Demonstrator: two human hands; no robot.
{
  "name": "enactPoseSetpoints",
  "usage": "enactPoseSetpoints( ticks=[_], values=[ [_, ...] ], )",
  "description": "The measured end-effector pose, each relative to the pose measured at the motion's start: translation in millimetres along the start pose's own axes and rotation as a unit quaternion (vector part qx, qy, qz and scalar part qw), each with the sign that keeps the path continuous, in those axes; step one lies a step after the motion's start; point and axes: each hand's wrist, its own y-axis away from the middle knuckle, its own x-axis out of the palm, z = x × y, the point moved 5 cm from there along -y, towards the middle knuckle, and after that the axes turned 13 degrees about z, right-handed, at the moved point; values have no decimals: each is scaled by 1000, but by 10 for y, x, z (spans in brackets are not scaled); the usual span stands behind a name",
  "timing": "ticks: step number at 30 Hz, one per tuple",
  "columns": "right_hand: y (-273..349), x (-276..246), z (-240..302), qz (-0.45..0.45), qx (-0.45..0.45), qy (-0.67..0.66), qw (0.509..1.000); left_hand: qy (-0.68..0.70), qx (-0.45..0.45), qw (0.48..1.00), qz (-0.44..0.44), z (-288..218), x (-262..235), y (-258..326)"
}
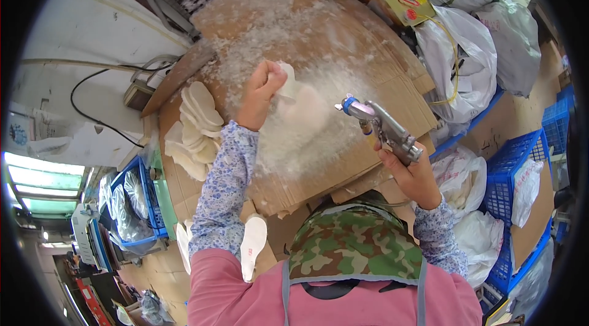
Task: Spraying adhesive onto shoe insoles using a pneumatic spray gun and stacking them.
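Observation:
My left hand is closed on a white insole, holding it over the cardboard. In my right hand is a metal spray gun with a blue ring near its nozzle, which points left toward the insole. A pale, blurred patch lies just beyond the insole, perhaps spray or a further part of it. Beside my left forearm, a pile of cream insoles rests on the cardboard sheet. Another white insole lies below the cardboard's near edge, next to my left sleeve.
White residue coats the cardboard's middle and back. A yellow container and white plastic bags sit at the back right. Blue crates stand at the right, and a blue basket of wrapped items at the left. A black cable hangs at the left wall.

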Motion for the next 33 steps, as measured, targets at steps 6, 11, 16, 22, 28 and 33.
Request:
enactPoseSetpoints(
  ticks=[6,11,16,22,28,33],
  values=[
    [59,-70,-132,6,-47,31,998,-165,33,986,-3,-125,78,-78],
    [245,-337,-468,-109,86,5,990,-275,66,958,-41,-356,298,-70],
    [523,-653,-846,-169,136,-24,976,-94,72,990,-72,-416,495,-93],
    [562,-711,-850,-184,117,-33,975,164,45,974,-149,182,488,239],
    [397,-440,-862,-114,157,21,981,79,-131,966,-210,1751,265,997],
    [126,-46,-884,-32,170,20,985,-108,-143,957,-227,2137,213,1267]
  ],
)
